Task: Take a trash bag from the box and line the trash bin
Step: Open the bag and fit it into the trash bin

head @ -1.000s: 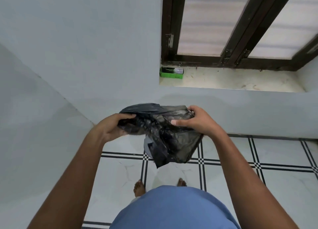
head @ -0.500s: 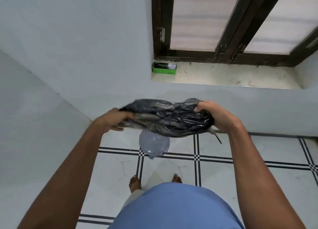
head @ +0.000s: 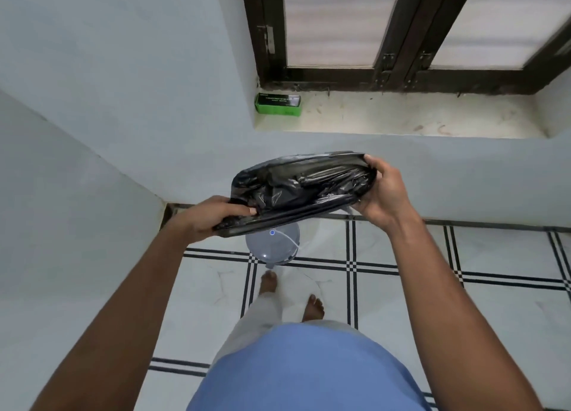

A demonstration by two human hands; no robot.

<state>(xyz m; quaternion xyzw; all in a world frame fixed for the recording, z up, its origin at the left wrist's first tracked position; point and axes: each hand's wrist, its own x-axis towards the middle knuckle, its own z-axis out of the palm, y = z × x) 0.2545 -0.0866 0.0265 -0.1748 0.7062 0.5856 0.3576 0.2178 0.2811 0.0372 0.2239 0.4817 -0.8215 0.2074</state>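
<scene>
A crumpled black trash bag (head: 304, 188) is stretched between my two hands at chest height. My left hand (head: 213, 215) grips its lower left edge, thumb on top. My right hand (head: 381, 191) grips its upper right end, fingers curled round the plastic. Directly below the bag on the floor stands a small grey-blue trash bin (head: 273, 248) with its lid on, partly hidden by the bag. The green trash bag box (head: 277, 104) lies on the window sill's left end, beyond both hands.
A white wall corner lies to the left and ahead. The stone window sill (head: 401, 117) sits under a dark wooden window frame (head: 389, 70). The floor (head: 401, 290) has white tiles with black lines. My bare feet (head: 313, 305) stand just behind the bin.
The bag hung bunched and drooping; now it is pulled out wider and flatter between my hands. My right hand moved up and right, uncovering the bin below.
</scene>
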